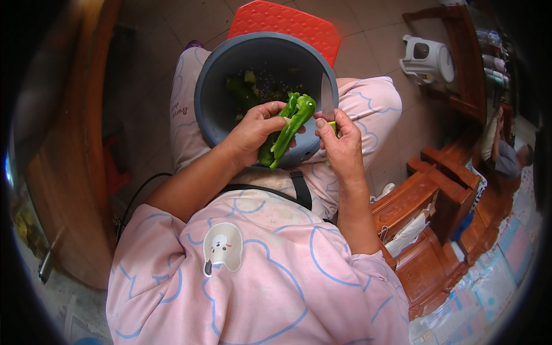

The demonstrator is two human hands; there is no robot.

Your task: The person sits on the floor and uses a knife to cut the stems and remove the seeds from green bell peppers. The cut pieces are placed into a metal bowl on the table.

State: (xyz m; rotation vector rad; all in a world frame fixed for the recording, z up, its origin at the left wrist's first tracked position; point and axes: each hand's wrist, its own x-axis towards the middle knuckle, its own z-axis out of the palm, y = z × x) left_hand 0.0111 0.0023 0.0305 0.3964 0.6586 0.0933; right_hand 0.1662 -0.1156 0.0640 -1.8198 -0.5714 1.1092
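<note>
My left hand (258, 131) holds a green pepper (294, 125), split open lengthwise, over the near rim of a grey-blue plastic basin (200, 92). My right hand (343, 146) grips a small knife (328, 99) with a yellow-green handle; its blade points away from me, beside the basin's right wall. Inside the basin lie a dark green pepper (242, 91), pale pepper cores (250, 77) and scattered seeds. The basin rests between my legs. Another green piece shows partly below the held pepper; whether it is separate I cannot tell.
A red plastic stool (284, 21) stands beyond the basin. To the right are a white plastic stool (427, 58) and carved wooden furniture (431, 258) with a white cloth on it. A person (509, 157) is at the far right. A wooden table edge (77, 151) runs along the left.
</note>
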